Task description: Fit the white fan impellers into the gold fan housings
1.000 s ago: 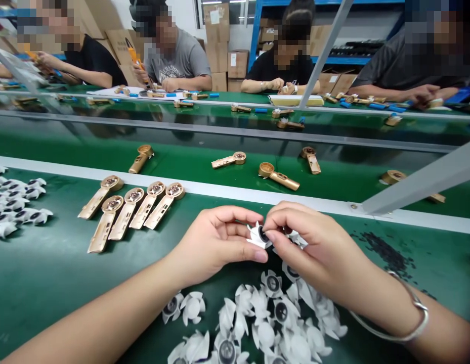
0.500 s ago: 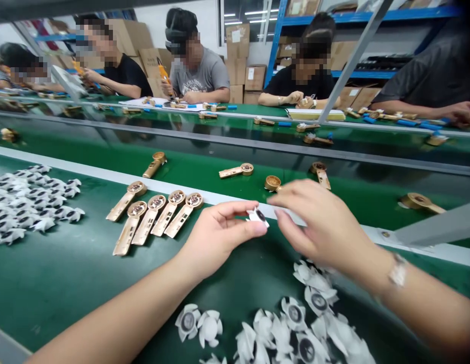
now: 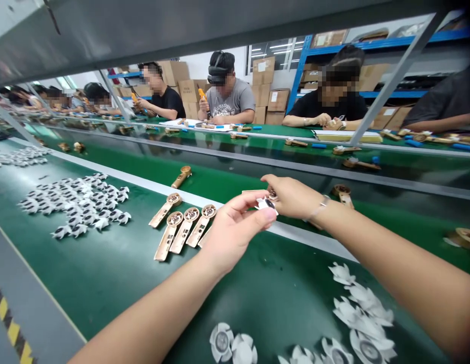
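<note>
Pinched between the thumb and fingers of my left hand [image 3: 238,225] is a small white fan blade [image 3: 262,203] with a dark round hub. Just beyond it, my right hand [image 3: 295,198] curves its fingers around the round end of a gold fan housing [image 3: 272,194] at the belt's near edge. My hands hide most of this housing. Left of my left hand, several gold fan housings [image 3: 183,237] lie in a row on the green table, their round ends away from me. Several loose white fan blades [image 3: 367,323] lie below my right forearm.
More white fan blades [image 3: 81,202] cover the table at the left. Gold housings lie on the green belt [image 3: 143,169] ahead, one housing [image 3: 181,177] left of my hands. Across the belt, people work at a bench. A slanted metal post [image 3: 394,81] stands at the right.
My right hand has moved forward and down to the gold housing on the belt. My left hand keeps the fan blade. The view has turned left and tilted up.
</note>
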Motion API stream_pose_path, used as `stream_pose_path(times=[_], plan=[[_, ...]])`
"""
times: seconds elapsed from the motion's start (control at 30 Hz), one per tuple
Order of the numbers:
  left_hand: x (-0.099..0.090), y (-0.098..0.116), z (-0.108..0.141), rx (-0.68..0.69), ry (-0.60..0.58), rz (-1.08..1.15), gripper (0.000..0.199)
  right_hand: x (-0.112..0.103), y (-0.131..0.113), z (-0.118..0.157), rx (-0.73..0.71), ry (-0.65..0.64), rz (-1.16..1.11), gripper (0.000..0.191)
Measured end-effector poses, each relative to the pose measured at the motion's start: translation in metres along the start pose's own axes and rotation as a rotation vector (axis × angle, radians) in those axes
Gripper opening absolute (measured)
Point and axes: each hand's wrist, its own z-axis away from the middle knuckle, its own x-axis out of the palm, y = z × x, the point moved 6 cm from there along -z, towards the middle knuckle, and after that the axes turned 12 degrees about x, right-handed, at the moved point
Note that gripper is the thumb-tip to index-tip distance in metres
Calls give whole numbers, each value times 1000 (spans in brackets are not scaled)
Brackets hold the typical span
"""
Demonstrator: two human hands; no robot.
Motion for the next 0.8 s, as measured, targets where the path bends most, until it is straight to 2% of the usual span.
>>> stream_pose_path(times=[0.07, 0.13, 0.23, 0.27, 0.33, 0.4, 0.5, 0.63, 0.8], plan=[[-1, 6, -2, 28, -26, -10, 33, -16, 4, 44, 2, 53, -124, 47], [2, 6, -1, 30, -92, -25, 33, -24, 10, 83, 61, 42, -408, 41], [15, -2, 7, -11, -241, -46, 36, -15, 17, 125, 234, -113, -938, 50], [19, -5, 10, -22, -282, -57, 37, -10, 16, 135, 278, -167, -1054, 54], [25, -10, 16, -31, -331, -89, 38, -6, 12, 146, 296, -210, -1149, 55], [28, -13, 19, -37, -352, -121, 41, -11, 7, 151, 247, -149, -1105, 52], [25, -13, 18, -30, -348, -175, 45, -25, 3, 154, 166, 14, -940, 43], [23, -5, 16, 116, -389, -324, 35, -35, -1, 156, 80, 108, -723, 33], [25, 5, 18, 317, -446, -431, 33, -38, -4, 158, -36, 155, -569, 49]])
